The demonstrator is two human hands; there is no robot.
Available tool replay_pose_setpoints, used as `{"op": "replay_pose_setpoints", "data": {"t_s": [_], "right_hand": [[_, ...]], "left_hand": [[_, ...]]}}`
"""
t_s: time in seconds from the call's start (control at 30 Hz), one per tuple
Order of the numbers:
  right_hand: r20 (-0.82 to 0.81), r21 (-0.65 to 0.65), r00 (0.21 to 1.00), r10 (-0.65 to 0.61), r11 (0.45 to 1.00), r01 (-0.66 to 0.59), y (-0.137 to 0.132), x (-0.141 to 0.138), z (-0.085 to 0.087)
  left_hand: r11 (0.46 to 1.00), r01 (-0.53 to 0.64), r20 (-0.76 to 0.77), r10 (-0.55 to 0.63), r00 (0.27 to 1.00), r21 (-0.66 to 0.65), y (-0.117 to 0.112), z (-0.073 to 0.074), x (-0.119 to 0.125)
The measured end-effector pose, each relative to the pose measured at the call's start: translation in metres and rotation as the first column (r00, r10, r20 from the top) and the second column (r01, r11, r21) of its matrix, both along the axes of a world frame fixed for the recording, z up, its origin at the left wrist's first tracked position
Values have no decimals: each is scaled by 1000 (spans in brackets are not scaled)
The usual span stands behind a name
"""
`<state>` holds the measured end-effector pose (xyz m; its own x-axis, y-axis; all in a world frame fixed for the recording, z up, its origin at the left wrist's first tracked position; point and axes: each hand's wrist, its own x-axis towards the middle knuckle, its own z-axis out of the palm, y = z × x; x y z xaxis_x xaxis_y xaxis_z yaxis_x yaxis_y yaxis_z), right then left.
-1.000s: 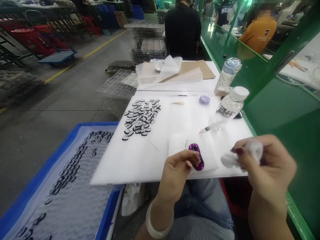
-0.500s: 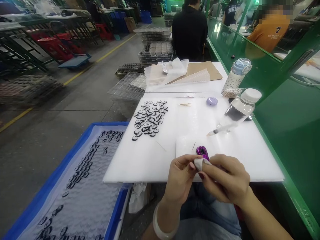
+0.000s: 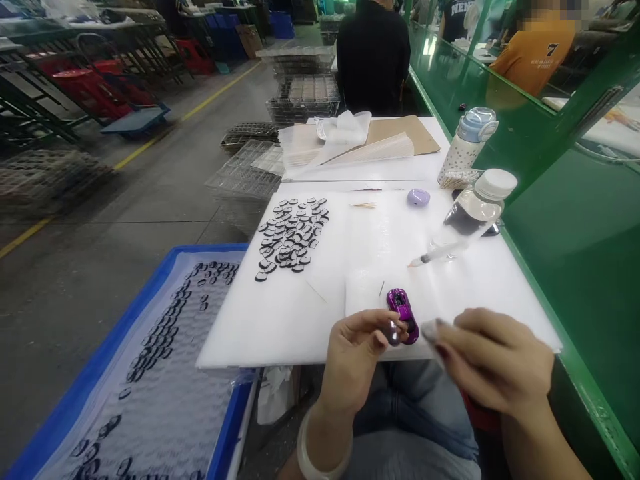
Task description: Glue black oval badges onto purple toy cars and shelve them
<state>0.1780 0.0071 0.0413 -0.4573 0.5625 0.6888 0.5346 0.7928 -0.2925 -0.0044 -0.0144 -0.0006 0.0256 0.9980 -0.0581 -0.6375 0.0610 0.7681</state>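
Note:
Between the thumb and fingers of my left hand point(image 3: 353, 353) is a small shiny, rounded piece point(image 3: 393, 334), dark with a bright glint. My right hand point(image 3: 500, 357), a little blurred, pinches a white wiping cloth point(image 3: 430, 329) and is apart from that piece. Just beyond my left fingertips lies a purple toy car point(image 3: 401, 308) on a white sheet. A thin dark pin-like stick point(image 3: 382, 288) rests beside the car. Many small clear pieces with black edges point(image 3: 293, 233) are spread over the left part of the white table point(image 3: 240, 333).
A blue-rimmed tray point(image 3: 113, 343) with rows of similar pieces stands low at the left. On the table's right are a syringe point(image 3: 440, 253), a clear bottle point(image 3: 475, 210), a dotted flask point(image 3: 463, 147) and a lilac case point(image 3: 418, 197). A person in black point(image 3: 373, 60) sits ahead.
My right hand has drawn away to the right with the white cloth, uncovering the shiny piece in my left hand. More of the toy car shows. The view has shifted slightly.

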Motion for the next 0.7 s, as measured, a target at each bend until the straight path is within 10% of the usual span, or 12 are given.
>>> {"op": "replay_pose_setpoints", "data": {"t_s": [0.1, 0.2, 0.37, 0.7], "right_hand": [[-120, -204, 981, -153, 971, 126, -2, 12, -10], [-147, -409, 965, -218, 902, 142, -4, 10, -26], [-130, -526, 965, -229, 840, 129, -5, -1, -40], [-112, -602, 967, -228, 790, 116, -2, -3, -39]], "left_hand": [[989, -74, -342, 114, 933, 128, -6, 0, -6], [919, -60, -708, 341, 618, 390, -9, 0, -7], [762, 118, -765, 604, 224, 637, -3, -4, 3], [831, 108, -830, 518, 205, 545, 0, -9, 1]]}}
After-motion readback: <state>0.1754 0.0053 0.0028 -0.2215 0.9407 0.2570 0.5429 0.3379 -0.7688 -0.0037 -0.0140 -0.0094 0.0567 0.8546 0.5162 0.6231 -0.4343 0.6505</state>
